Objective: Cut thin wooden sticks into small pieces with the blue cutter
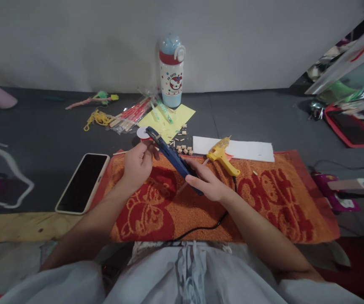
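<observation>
My right hand (pixel 209 183) is wrapped around the lower end of a long blue hand tool with a dark, narrow head (pixel 174 158), which looks like a cutter. It is held tilted above an orange and red towel (pixel 201 219). Beside the tool's upper end is my left hand (pixel 139 162), its fingers curled in a pinch; what they hold is hidden. A thin wooden stick (pixel 118 153) shows just left of this hand. Small cut pieces of wood (pixel 184 150) are scattered behind the tool. To the right, a yellow glue gun (pixel 222 156) rests partly on a white strip (pixel 251 150).
A phone (pixel 82 183) lies left of the towel. At the back stand a water bottle (pixel 171 76) and yellow paper (pixel 182 116), with packaged sticks (pixel 131 114) and yellow string (pixel 97 119) nearby. A black cable (pixel 201 229) crosses the towel. A red-framed device (pixel 351 126) is far right.
</observation>
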A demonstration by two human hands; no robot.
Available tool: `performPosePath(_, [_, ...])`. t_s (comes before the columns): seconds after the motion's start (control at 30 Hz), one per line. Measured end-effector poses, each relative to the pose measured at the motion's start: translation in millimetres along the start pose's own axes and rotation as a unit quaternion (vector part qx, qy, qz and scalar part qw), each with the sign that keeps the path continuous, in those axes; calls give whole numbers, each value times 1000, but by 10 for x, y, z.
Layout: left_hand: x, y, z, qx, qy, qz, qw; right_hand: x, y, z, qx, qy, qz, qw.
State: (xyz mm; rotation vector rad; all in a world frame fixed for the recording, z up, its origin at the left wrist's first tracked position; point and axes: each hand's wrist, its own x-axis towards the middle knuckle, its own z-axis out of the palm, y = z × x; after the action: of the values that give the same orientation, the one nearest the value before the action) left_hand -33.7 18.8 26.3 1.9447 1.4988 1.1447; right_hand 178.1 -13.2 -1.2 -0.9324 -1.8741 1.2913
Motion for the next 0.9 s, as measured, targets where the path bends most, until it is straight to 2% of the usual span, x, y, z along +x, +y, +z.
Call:
performPosePath(0.17, [16,-7,-6,8,-21,0,1000,-14,-25,-36,-55,9,-8,998])
performPosePath(0.47, [25,-54,-1,64,-6,53,997,-24,-14,-64,-130,22,-20,991])
performPosePath(0.6, [30,-48,-11,99,-2,68,993,-28,-4,-73,-140,23,-16,990])
performPosePath(0.9, [31,-56,-39,118,-21,57,991,-25,-28,-85,-143,17,-1,990])
